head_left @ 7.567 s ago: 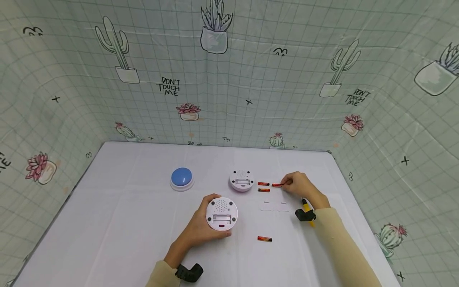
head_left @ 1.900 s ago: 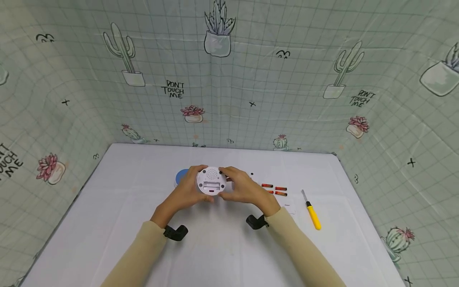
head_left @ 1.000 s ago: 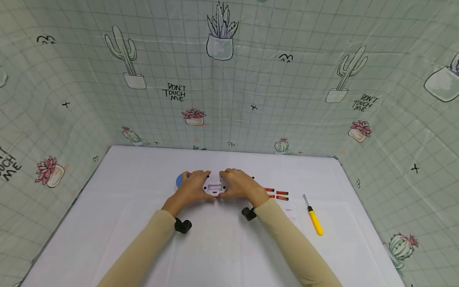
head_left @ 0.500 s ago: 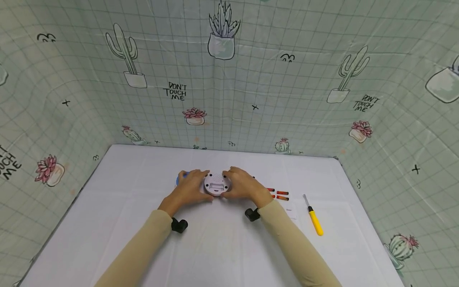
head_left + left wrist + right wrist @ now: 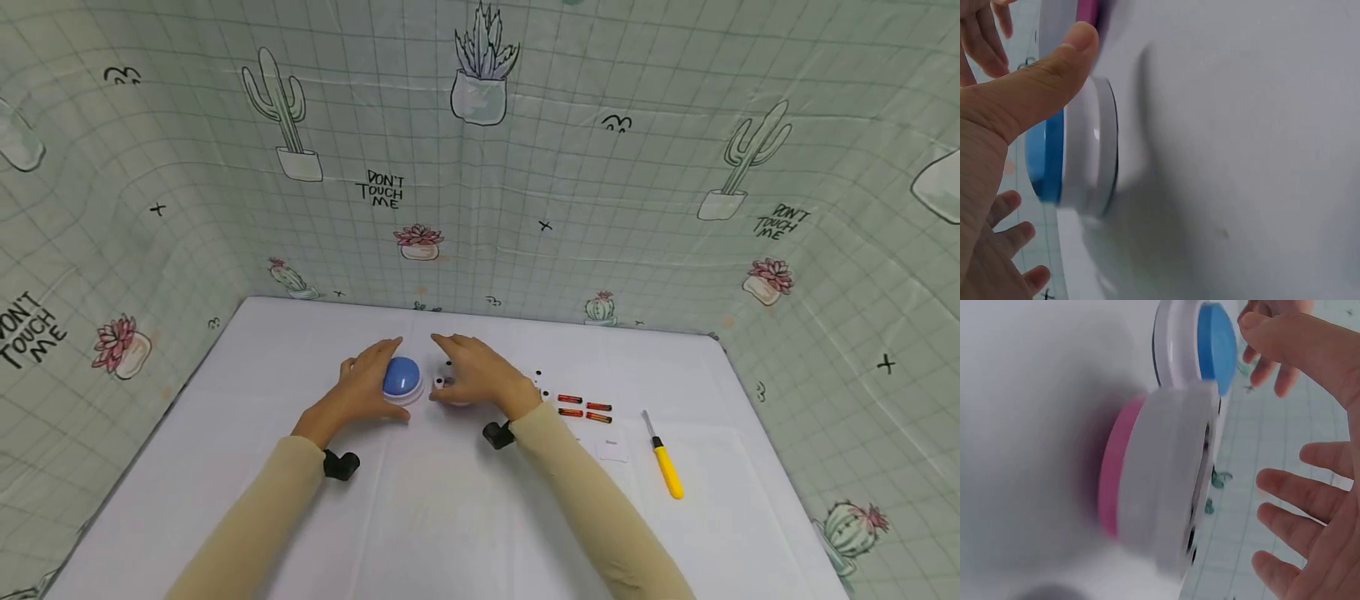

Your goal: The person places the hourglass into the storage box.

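Observation:
A round white push button with a blue dome (image 5: 402, 377) stands upright on the table. My left hand (image 5: 360, 387) is spread around its left side; in the left wrist view the thumb passes in front of it, and contact cannot be told. Just right of it lies an upturned push button (image 5: 1163, 481), its pink dome (image 5: 1116, 469) against the table. My right hand (image 5: 480, 375) hovers beside and over that one, fingers spread and apart from it in the right wrist view. The hand hides most of the upturned button in the head view.
Another upturned white button (image 5: 542, 383) shows partly behind the right hand. Several red batteries (image 5: 570, 399) lie in two rows beside it. In front are thin white covers (image 5: 612, 450), and further right a yellow-handled screwdriver (image 5: 666, 467). A patterned cloth wall (image 5: 525, 167) encloses the table (image 5: 450, 517).
Both hands carried the upturned button beside the blue one, set it down and let go. My left hand then moved left to the blue button. Earlier, the right hand was placing batteries in rows.

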A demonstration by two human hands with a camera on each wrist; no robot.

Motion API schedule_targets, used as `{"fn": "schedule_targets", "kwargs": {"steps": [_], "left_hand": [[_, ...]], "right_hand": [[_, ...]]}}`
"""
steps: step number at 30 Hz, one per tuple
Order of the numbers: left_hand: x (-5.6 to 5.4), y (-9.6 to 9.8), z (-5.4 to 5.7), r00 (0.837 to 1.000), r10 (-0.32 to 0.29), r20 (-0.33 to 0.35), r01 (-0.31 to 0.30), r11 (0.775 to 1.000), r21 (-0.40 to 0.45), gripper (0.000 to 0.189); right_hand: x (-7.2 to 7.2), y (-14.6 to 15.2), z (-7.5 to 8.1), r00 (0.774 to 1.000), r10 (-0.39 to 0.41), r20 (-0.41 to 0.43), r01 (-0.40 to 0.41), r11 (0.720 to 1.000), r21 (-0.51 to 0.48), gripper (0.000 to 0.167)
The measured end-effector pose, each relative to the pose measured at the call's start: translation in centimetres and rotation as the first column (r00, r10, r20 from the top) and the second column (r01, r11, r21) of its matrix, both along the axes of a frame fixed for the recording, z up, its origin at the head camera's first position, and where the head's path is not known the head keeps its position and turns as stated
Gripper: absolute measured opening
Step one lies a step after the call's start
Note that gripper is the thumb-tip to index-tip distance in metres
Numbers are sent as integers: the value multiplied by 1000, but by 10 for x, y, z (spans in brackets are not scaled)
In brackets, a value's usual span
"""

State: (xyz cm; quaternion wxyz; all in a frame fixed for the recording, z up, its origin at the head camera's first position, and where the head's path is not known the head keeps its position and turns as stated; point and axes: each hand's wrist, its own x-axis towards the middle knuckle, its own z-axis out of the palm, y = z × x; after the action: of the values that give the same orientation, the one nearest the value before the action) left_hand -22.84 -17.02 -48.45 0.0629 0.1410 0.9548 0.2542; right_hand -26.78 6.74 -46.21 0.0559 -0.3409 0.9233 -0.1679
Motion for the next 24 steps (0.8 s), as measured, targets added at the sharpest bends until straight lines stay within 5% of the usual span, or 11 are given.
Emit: {"fn": "schedule_targets", "kwargs": {"steps": [7,15,24], "left_hand": [[2,-24,-12,998,50,28,-50,999,1,129],[5,-28,-25,998,69,-8,-69,998,8,105],[3,-29,-33,997,75,-36,-76,997,-17,84]], "right_hand": [[-7,-33,-4,999,-5,52,2,999,53,97],[-6,-49,-14,990,-73,120,64,995,74,88],[-2,-54,-22,993,-83,87,74,992,102,69]]}}
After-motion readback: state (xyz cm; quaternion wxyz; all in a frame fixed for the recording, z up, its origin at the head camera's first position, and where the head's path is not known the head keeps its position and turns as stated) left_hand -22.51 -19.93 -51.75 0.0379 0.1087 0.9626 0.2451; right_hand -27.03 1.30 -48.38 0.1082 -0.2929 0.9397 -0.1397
